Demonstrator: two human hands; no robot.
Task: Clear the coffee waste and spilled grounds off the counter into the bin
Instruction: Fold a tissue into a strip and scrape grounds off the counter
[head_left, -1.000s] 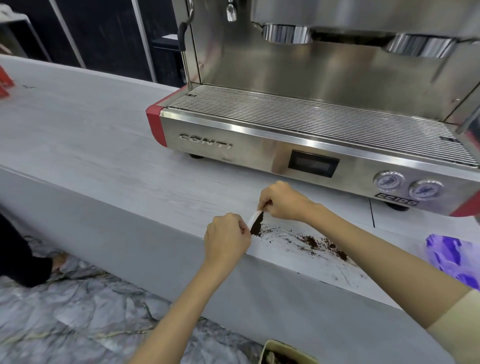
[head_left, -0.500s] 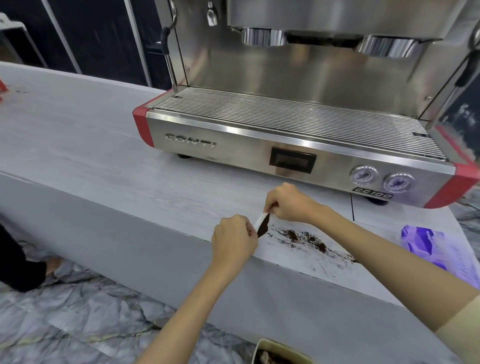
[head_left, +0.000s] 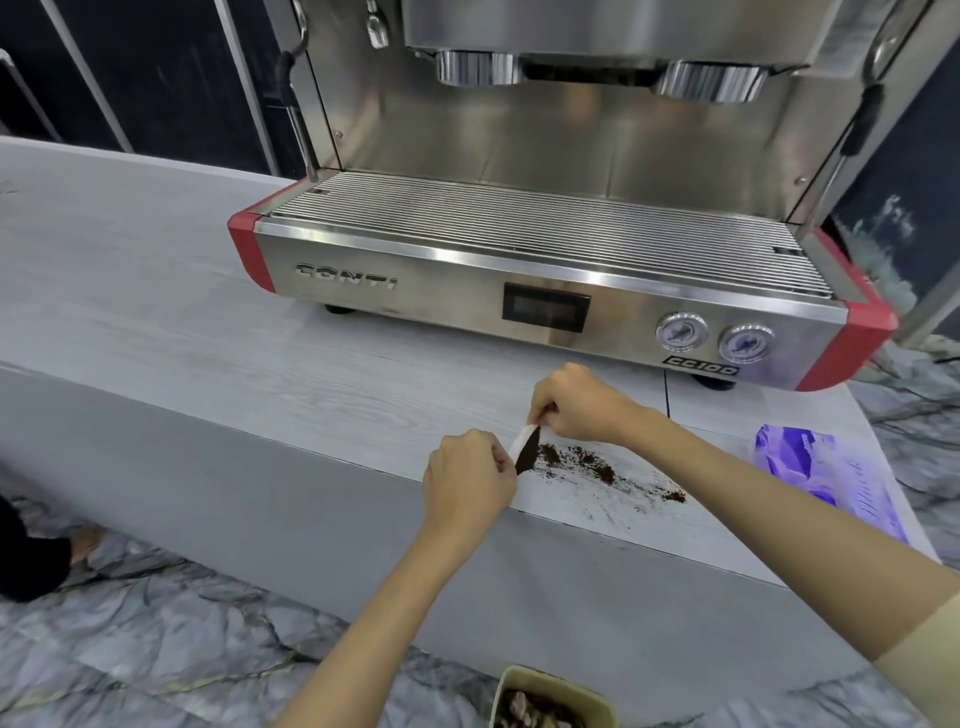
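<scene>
Dark coffee grounds (head_left: 602, 470) lie scattered on the pale grey counter (head_left: 208, 364) near its front edge. A small white paper (head_left: 522, 448) with a dark load of grounds stands at the left end of the spill. My left hand (head_left: 467, 486) pinches its near end and my right hand (head_left: 576, 410) pinches its far end, both fists closed on it. A beige bin (head_left: 550, 699) with brown waste inside sits on the floor below the counter edge.
A steel and red espresso machine (head_left: 545, 291) stands on the counter right behind my hands. A purple plastic packet (head_left: 826, 478) lies on the counter to the right. A person's dark-clothed leg and foot (head_left: 31, 561) show on the marble floor at the left.
The camera has shifted, so the machine and counter sit more to the left and centred. My hands still hold the paper at the left end of the spill.
</scene>
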